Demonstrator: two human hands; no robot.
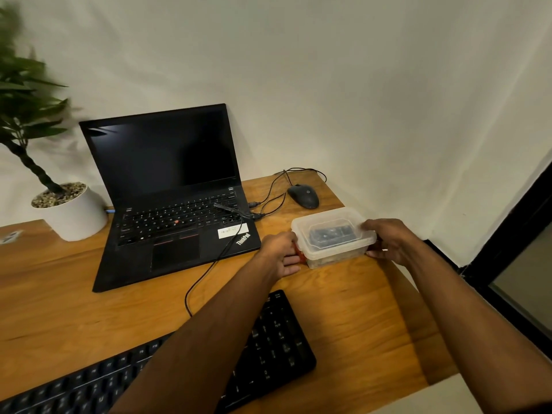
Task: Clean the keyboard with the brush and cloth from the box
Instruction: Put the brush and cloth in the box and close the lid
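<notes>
While the keyboard [268,348] lies lower centre | left hand [282,253] and right hand [388,242] grasp the lidded box [333,236], fingers curled on its ends | right-centre of counter [358,309].

Box [333,237]: clear plastic, lid on, dark contents, sat far right.
Keyboard [268,348]: black, lay flat, near edge.

Both bare forearms reach forward toward one o'clock, roughly parallel. The left hand [280,252] lies knuckles-up, fingers curled at its two o'clock side. The right hand [388,242] curls its fingers toward nine o'clock.
</notes>
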